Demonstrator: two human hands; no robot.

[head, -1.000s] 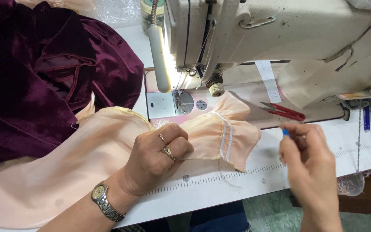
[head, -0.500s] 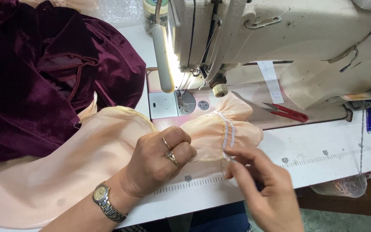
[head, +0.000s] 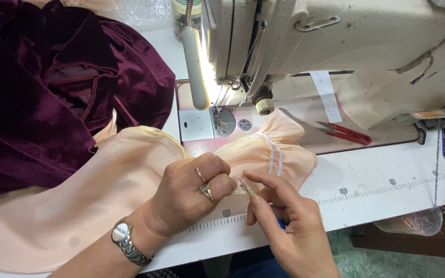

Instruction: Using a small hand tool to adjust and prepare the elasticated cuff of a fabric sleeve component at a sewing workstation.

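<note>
My left hand (head: pixel 191 198), with two rings and a metal wristwatch, is closed on a bunched fold of the peach fabric (head: pixel 93 201) on the sewing table. The fabric's gathered end with a white elastic band (head: pixel 275 154) lies just right of it, below the presser foot (head: pixel 222 123). My right hand (head: pixel 292 231) comes up from the table's front edge. Its thumb and forefinger pinch something thin at the fabric edge beside my left knuckles. A small blue tool (head: pixel 281 225) shows tucked under its curled fingers.
A cream industrial sewing machine (head: pixel 346 46) with a lit lamp tube (head: pixel 197 67) fills the top right. Red thread snips (head: pixel 346 134) lie on its bed. A dark purple velvet garment (head: pixel 52 87) is heaped at the left. The white table (head: pixel 387 185) has a printed ruler.
My right hand moved left from the open table to the fabric edge beside my left hand, and now pinches there. My left hand kept its grip on the peach fabric.
</note>
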